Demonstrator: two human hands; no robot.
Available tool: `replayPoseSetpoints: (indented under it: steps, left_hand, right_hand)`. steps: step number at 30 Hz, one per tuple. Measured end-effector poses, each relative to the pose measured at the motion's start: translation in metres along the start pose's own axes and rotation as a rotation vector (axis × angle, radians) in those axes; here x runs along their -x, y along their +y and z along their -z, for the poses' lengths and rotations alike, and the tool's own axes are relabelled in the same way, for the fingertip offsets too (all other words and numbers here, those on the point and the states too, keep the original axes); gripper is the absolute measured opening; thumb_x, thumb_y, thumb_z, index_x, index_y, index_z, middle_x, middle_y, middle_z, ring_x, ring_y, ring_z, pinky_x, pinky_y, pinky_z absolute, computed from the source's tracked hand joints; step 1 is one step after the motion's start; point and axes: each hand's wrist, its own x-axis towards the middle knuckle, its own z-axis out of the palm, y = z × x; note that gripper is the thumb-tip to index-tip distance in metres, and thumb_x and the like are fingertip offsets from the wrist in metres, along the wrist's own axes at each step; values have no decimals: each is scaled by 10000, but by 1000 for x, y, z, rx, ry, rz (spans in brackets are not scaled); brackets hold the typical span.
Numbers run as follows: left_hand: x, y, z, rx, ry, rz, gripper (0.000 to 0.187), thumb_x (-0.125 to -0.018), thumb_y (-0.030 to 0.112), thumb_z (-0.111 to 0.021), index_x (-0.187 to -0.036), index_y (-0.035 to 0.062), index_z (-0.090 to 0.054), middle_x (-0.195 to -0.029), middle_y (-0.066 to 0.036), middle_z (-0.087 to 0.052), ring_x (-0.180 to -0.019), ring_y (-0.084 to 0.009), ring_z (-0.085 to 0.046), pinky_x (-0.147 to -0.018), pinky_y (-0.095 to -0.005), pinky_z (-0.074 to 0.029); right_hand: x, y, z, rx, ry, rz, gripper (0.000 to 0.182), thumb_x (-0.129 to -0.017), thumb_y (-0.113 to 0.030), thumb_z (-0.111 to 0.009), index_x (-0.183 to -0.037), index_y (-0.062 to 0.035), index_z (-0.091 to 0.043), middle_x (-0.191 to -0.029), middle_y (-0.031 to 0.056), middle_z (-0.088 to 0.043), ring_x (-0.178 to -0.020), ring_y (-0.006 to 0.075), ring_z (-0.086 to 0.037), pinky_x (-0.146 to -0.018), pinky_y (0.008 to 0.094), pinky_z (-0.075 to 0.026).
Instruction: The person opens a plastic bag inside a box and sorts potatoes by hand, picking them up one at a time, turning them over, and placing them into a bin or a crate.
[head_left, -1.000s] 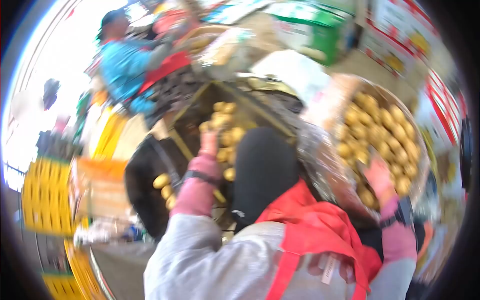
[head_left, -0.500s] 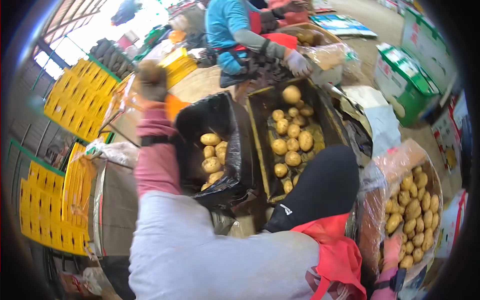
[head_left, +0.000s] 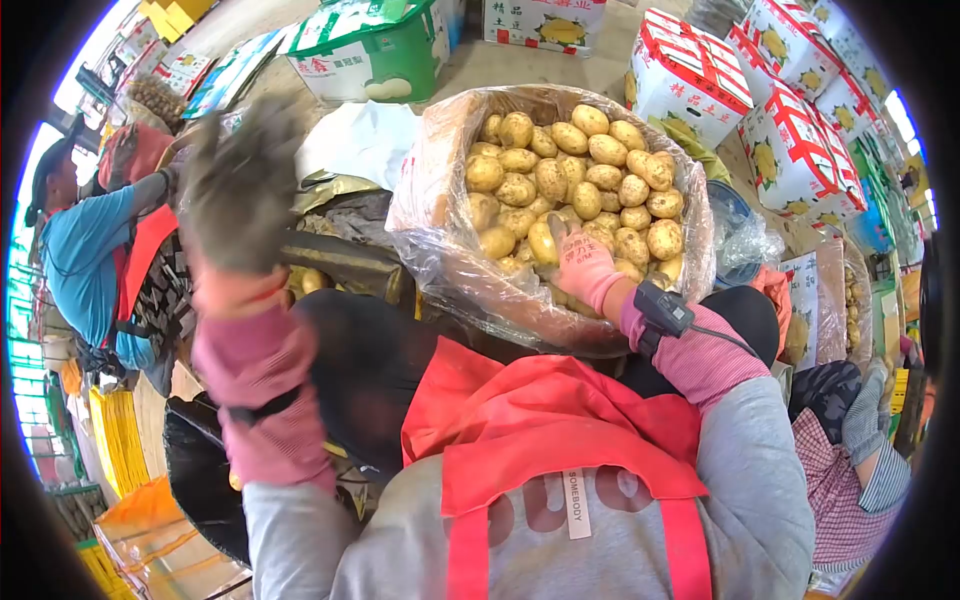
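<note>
A large carton lined with clear plastic (head_left: 432, 185) stands in front of me, filled with potatoes (head_left: 605, 150). My right hand (head_left: 585, 262), in a pink glove with dirt-darkened fingertips, rests on the potatoes near the carton's close side. Its fingers look stretched out and apart, beside one potato (head_left: 544, 243); their undersides are hidden. My left hand (head_left: 245, 185), in a dark, soiled glove, is raised to the left of the carton. Motion smears its fingers, and I cannot make out anything in them. Below it, a few potatoes (head_left: 312, 280) show in a dark crate (head_left: 350, 262).
A black-lined container (head_left: 200, 480) lies low on the left. A co-worker in blue (head_left: 90, 250) sits beyond it. Green-lidded (head_left: 370, 60) and red-and-white cartons (head_left: 690, 80) stand behind. Another person's sleeve and hand (head_left: 870, 430) show at the right.
My view has swung right, so the plastic-lined carton is now central. My left hand remains raised, now near the dark crate. My right hand is still among the potatoes in the carton.
</note>
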Motion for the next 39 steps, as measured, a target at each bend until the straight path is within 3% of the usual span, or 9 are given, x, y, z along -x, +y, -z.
replayPoseSetpoints:
  steps: [1, 7, 10, 14, 17, 23, 29, 34, 39]
  left_hand:
    - [-30, -37, 5, -17, -37, -75, 491, -967, 261, -500, -1310, -84, -431, -1296, -243, -523, -1187, -352, -533, -948, -414, -494]
    - [-80, -126, 13, -89, 130, 99, 449, -956, 338, -514, -1191, -44, -537, -1150, -205, -608, -1002, -307, -640, -810, -369, -565]
    - [-72, -124, 22, -187, 303, 102, 430, -965, 347, -500, -1195, -16, -501, -1112, -191, -600, -985, -294, -641, -787, -353, -571]
    - [-65, -124, 16, -391, 198, 125, 495, -953, 380, -500, -1268, -1, -470, -1142, -168, -582, -1015, -262, -614, -837, -349, -526]
    - [-54, -133, -4, -618, 87, 195, 581, -923, 352, -545, -1366, 0, -413, -1230, -147, -553, -1092, -219, -561, -934, -341, -449]
    - [-50, -148, -21, -753, -200, 438, 595, -817, 63, -657, -1351, -39, -416, -1265, -136, -550, -1149, -213, -549, -982, -330, -452]
    - [-56, -135, -3, -521, -85, -32, 449, -872, 90, -607, -1298, 27, -479, -1215, -99, -576, -1118, -237, -569, -905, -417, -533]
    - [-59, -137, 7, -398, 52, 48, 382, -878, 95, -615, -1244, 34, -525, -1184, -101, -583, -1111, -227, -571, -899, -425, -538]
    - [-62, -140, 7, -650, 98, -10, 327, -881, 96, -614, -1192, 13, -556, -1172, -108, -586, -1104, -232, -573, -897, -439, -538]
  right_hand:
    - [-2, 1, -5, -2, -8, -7, 916, -835, -526, -571, -1456, 24, -182, -1356, 258, -422, -1235, 339, -466, -985, 389, -405]
    - [-22, 19, -12, -207, 272, -18, 631, -860, -416, -564, -1316, -1, -426, -1204, 212, -544, -1012, 293, -596, -819, 356, -489]
    - [-30, 20, 22, -1644, -181, -113, 379, -912, -383, -488, -997, -42, -628, -752, 58, -653, -577, 110, -580, -451, 214, -404]
    - [-27, 17, 61, -2258, -750, 115, 430, -938, -379, -430, -1094, -20, -606, -818, 102, -667, -533, 128, -586, -377, 191, -404]
    - [-10, -8, 95, -2327, -662, -101, 488, -943, -434, -411, -1180, -37, -569, -841, 114, -674, -548, 135, -611, -390, 197, -429]
    - [-1, -6, 98, -2180, -876, 551, 602, -933, -550, -407, -1280, -69, -509, -933, 121, -683, -635, 147, -636, -463, 237, -481]
    - [-36, 18, 31, -993, -141, 323, 506, -861, -306, -602, -1241, 22, -536, -1184, 178, -602, -996, 215, -623, -835, 303, -503]
    - [-53, -23, -17, -366, 12, 282, 873, -721, -467, -716, -1351, 36, -382, -1247, 308, -502, -1177, 416, -495, -990, 425, -400]
    - [-51, -31, 24, -366, -108, 197, 836, -722, -508, -663, -1304, 46, -432, -1255, 258, -523, -1179, 380, -509, -971, 412, -421]
